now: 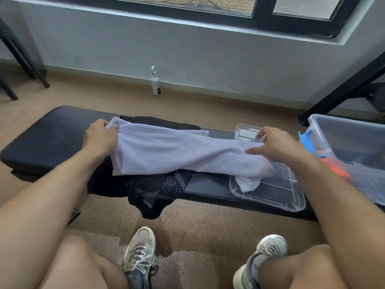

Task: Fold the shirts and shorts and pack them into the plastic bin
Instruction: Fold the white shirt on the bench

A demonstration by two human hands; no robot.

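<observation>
A white shirt [166,153] lies stretched across the black bench [45,142], on top of dark garments [158,190] that hang over the bench's front edge. My left hand [100,136] grips the shirt's left end. My right hand [277,144] pinches the shirt's right end, with the forefinger stretched out over the cloth. The shirt's right tail droops onto a clear plastic lid [270,192] lying flat on the bench. The clear plastic bin [350,147] with a blue latch stands at the far right, with something orange at its near wall.
A white spray bottle [155,82] stands on the floor by the wall beyond the bench. Black metal frame legs [341,94] rise at the right and a dark chair leg at the far left. My knees and shoes are below the bench.
</observation>
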